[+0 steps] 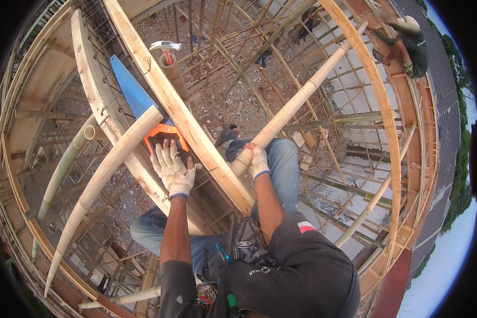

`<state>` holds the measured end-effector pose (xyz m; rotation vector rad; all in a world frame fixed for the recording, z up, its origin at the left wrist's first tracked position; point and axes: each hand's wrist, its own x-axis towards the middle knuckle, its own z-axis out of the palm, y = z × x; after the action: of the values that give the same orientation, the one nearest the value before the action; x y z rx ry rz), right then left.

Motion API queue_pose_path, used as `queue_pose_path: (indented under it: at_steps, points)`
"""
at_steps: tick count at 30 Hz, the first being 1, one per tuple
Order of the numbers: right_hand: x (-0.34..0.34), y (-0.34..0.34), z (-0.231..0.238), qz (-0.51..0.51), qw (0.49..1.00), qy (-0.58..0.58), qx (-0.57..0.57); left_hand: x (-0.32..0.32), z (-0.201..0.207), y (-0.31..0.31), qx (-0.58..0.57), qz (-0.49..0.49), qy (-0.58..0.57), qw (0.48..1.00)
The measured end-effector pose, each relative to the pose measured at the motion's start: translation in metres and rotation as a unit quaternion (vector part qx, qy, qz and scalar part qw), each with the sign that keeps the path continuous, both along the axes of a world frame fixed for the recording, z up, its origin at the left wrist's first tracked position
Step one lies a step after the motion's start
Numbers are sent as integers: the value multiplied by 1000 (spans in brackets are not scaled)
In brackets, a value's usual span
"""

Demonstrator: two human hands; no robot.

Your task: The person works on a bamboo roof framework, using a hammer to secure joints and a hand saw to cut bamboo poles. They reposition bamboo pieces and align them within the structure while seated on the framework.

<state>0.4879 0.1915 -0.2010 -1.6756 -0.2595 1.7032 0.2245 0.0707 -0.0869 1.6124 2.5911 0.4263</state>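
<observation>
My left hand (174, 170), in a whitish work glove, has its fingers stretched and spread just below the orange handle of a handsaw (130, 87). Whether the fingertips touch the handle I cannot tell. The saw's blue blade lies along the gap between two wooden formwork boards. A bamboo pole (107, 142) crosses over the blade near the handle. My right hand (256, 160), gloved with bare fingertips, is wrapped round the near part of a long bamboo pole (302, 96) that slants away to the upper right. The right-hand board (183, 114) runs between my hands.
A claw hammer (167, 49) with a red handle rests at the top of an upright bamboo post (174, 77). Steel rebar (103, 58) runs between the boards. Bamboo scaffolding and rubble lie far below. Another person (411, 47) sits on the far formwork at upper right.
</observation>
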Motion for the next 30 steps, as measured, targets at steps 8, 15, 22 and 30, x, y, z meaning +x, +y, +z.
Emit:
queue_pose_path:
  at_steps: [8,15,22,30]
  points:
    - [6,-25,-15,63,998,-30,-6,-4,-7,-1,-9,9,11,1000]
    - [-5,-25,-14,30,999,-27,-29,0,-3,6,14,9,4,1000]
    - [-34,-35,54,5,995,-65,-71,-1,-7,-2,-4,18,27,999]
    - [-22,-35,21,6,996,-61,-72,3,-3,0,20,2,35,999]
